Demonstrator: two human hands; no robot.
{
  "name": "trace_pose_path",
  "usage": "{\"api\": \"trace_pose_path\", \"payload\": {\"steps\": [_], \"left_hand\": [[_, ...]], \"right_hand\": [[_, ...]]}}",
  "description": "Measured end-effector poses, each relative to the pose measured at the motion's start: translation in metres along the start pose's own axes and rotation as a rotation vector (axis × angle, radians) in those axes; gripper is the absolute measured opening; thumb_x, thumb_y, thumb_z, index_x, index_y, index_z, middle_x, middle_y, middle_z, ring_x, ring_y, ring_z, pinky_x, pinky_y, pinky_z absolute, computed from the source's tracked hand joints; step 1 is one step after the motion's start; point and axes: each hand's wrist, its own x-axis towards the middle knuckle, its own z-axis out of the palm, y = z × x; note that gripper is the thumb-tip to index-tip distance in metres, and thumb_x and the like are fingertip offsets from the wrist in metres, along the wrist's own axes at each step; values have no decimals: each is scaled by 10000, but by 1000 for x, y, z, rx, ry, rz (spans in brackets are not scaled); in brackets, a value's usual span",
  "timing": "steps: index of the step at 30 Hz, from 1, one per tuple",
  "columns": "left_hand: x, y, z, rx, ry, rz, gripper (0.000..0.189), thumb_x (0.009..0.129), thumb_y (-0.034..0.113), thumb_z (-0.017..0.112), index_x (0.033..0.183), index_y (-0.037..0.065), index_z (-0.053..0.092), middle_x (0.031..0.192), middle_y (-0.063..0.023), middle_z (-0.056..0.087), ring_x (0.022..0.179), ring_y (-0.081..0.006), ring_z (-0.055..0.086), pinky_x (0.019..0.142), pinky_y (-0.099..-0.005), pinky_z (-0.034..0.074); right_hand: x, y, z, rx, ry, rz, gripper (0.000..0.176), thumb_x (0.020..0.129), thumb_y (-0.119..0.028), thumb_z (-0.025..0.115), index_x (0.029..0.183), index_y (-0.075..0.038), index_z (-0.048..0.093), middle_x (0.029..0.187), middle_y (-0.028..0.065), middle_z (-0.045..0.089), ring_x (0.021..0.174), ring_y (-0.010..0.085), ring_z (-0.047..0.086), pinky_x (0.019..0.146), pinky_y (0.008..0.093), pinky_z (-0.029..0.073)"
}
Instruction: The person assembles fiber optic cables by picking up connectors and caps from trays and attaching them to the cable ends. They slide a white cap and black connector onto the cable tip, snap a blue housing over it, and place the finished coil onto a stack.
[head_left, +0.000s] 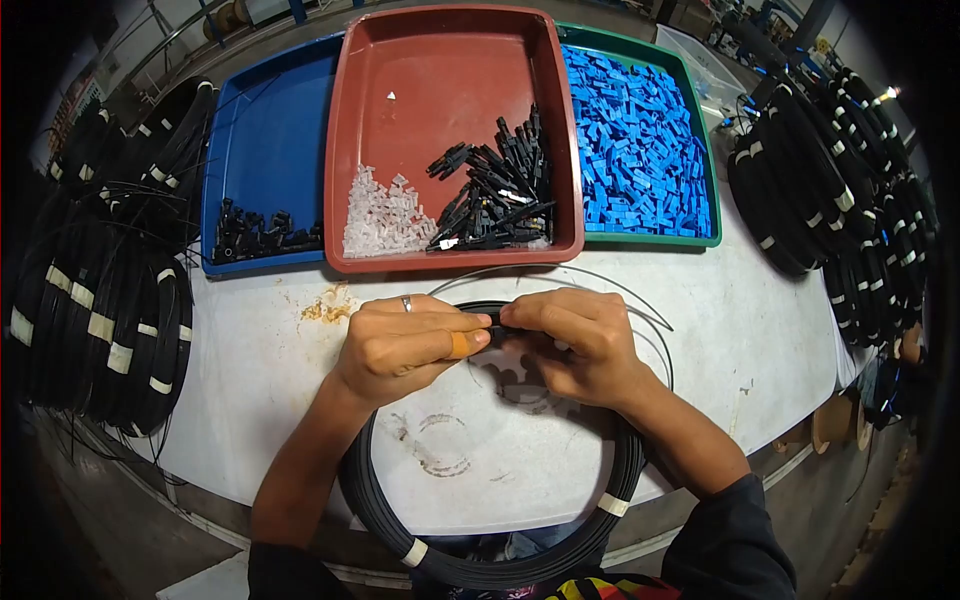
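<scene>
A coil of black cable with pale tape bands lies at the table's front edge and hangs over it. Both hands meet at the coil's far side. My left hand, with a ring and an orange wrap on one finger, is pinched closed at the cable. My right hand is closed beside it, its fingertips close to the left ones. What lies between the fingertips is small, dark and mostly hidden. A loose cable end curves out to the right behind the right hand.
Behind the hands stand a red tray with clear and black pieces, a blue tray with black parts and a green tray full of blue pieces. Taped black coils stack at left and right. Brown stains mark the white table.
</scene>
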Motion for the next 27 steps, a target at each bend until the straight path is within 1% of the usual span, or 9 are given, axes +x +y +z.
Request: {"api": "trace_pose_path", "payload": {"steps": [5,8,11,14,16,17,19,20,27], "left_hand": [[2,3,1,42,-43,70,154,703,-11,850,837,26,783,854,-102,780,782,-227,764,680,-302,620],[0,2,3,15,18,-7,170,696,-12,856,844,29,785,847,-106,777,761,-228,759,674,-308,618],[1,2,1,-14,-20,-43,165,693,-15,866,829,30,784,851,-119,776,744,-231,755,670,-302,614],[1,6,-4,-66,-10,-100,212,710,-31,866,899,9,777,862,-115,781,761,-211,766,693,-282,611],[-8,12,-2,-200,155,-341,377,693,-67,882,1034,-6,733,818,-126,780,817,-195,773,745,-290,596],[-10,10,-2,-196,158,-336,377,693,-67,882,1034,-6,733,818,-126,780,817,-195,773,745,-290,596],[-13,8,-5,-219,117,-375,503,711,-78,873,1169,-18,673,828,-124,784,842,-176,769,781,-275,581],[-15,7,-4,-237,124,-373,469,720,-27,880,1148,-1,688,929,-98,795,869,-190,784,796,-259,599],[-8,-1,-3,-214,103,-346,508,726,-12,883,1172,10,641,932,-101,795,852,-176,782,737,-242,601]], "right_hand": [[-3,-1,-2,-22,-47,-11,321,691,23,817,998,-12,732,892,109,757,787,281,746,679,351,582],[1,-6,-2,-43,-44,1,318,698,44,795,1005,-10,735,917,113,751,809,280,742,688,357,583],[0,-5,1,23,6,-76,424,626,73,723,1038,-28,731,984,111,727,830,291,710,697,372,571],[-2,-1,-1,14,-29,-157,505,611,92,706,1100,-34,728,1047,127,703,864,299,704,698,377,572],[-8,-3,0,30,-17,-137,549,596,93,702,1123,-56,737,1035,116,699,845,292,705,690,374,576],[-9,-2,0,28,-16,-143,549,596,93,702,1123,-56,737,1035,116,699,845,292,705,690,374,576],[-7,-3,1,7,-26,-115,553,591,94,697,1116,-73,745,1017,98,692,828,279,703,665,368,575],[-4,-3,1,7,-29,-124,553,591,94,697,1116,-73,745,1017,98,692,828,279,703,665,368,575],[3,-1,-2,-25,-81,-53,541,594,92,689,1097,-88,771,989,83,680,775,264,694,639,353,568]]}}
